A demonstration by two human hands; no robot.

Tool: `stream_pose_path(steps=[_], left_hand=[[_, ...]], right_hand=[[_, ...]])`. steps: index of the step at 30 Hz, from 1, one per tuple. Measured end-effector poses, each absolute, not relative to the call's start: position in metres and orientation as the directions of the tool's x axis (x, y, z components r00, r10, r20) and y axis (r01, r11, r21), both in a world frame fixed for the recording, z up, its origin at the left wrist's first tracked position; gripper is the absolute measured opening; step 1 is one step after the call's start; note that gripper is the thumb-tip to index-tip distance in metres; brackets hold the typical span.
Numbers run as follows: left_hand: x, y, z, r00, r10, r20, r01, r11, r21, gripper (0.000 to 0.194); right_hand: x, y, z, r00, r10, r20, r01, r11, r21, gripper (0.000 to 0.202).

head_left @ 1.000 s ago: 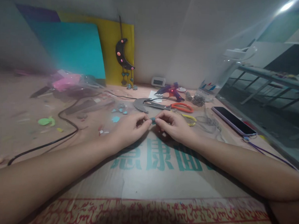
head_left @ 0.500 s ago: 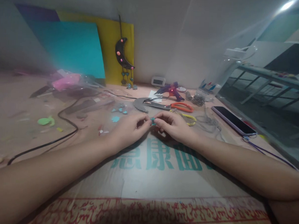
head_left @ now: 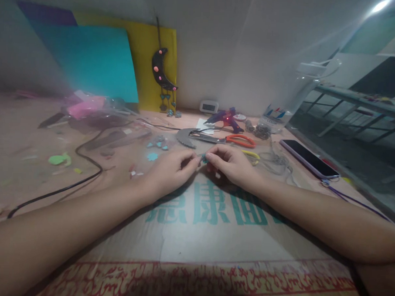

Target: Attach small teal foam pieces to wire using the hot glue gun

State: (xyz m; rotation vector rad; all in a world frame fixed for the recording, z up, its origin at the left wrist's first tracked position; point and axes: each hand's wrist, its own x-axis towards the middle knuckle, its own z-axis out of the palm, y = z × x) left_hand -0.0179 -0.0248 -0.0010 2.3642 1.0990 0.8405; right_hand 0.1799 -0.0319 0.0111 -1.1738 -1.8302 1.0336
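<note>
Left hand: the left hand (head_left: 170,171) rests low over the printed sheet (head_left: 194,226), thumb and forefinger pinched onto a small teal piece (head_left: 202,158).
Right hand: the right hand (head_left: 231,164) meets it from the other side, fingertips (head_left: 209,157) closed on the same piece.
Teal piece: held between the two pinches, just above the sheet's far edge, near the middle of the worktop (head_left: 27,149); most of it is hidden by the fingers, so its shape cannot be told.
Behind the hands: orange-handled scissors (head_left: 230,140) lie just beyond the right hand, with a grey crescent cutout (head_left: 185,138) beside them and a glue gun (head_left: 225,118) nearer the back edge.
Left side: a black cable (head_left: 86,156) curves across the worktop, with green scraps (head_left: 57,160) well apart from the hands.
Right edge: a phone (head_left: 308,159) lies face up near the worktop's right edge.
Back edge: a dark moon ornament (head_left: 159,72) hangs against yellow card (head_left: 142,54), beside a teal card (head_left: 90,64).
</note>
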Motion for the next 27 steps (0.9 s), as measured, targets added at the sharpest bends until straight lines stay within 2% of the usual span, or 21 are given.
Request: stream_pose_path(steps=[27], left_hand=[[-0.0166,-0.0261,-0.0032,0.535,0.76,0.367,0.553,-0.645,0.528,0.021]], right_hand=[[0.1792,-0.0327,0.0102,-0.348,0.929,0.125,0.31,0.24,-0.92,0.027]])
